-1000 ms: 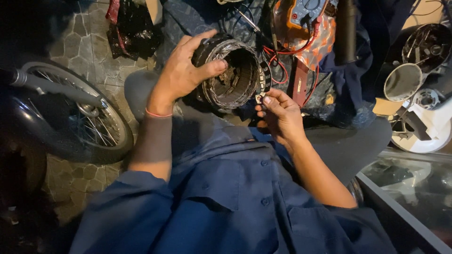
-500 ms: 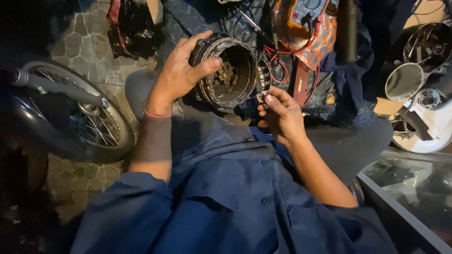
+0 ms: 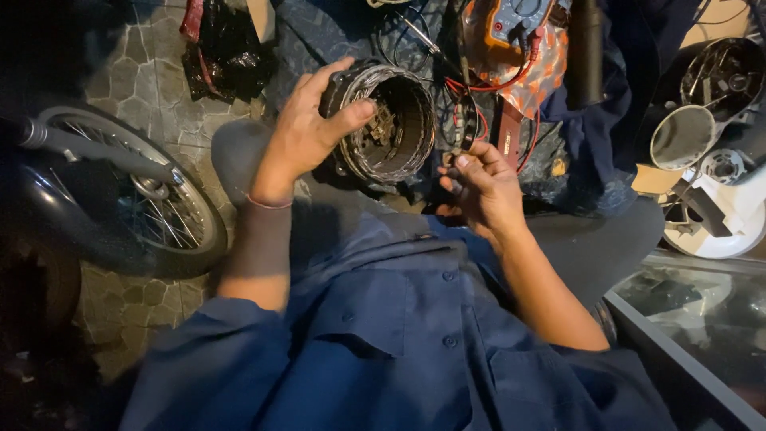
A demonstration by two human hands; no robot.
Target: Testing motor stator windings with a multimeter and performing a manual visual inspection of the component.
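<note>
Ring-shaped motor housing sits dead centre above the lap, left hand wrapped on its nine o'clock edge. Right hand sits at its four o'clock, just beside it. Multimeter up at one o'clock, spoked wheel at nine, round mirror out at three.

Left hand grips round drum; right hand pinches small part
</note>
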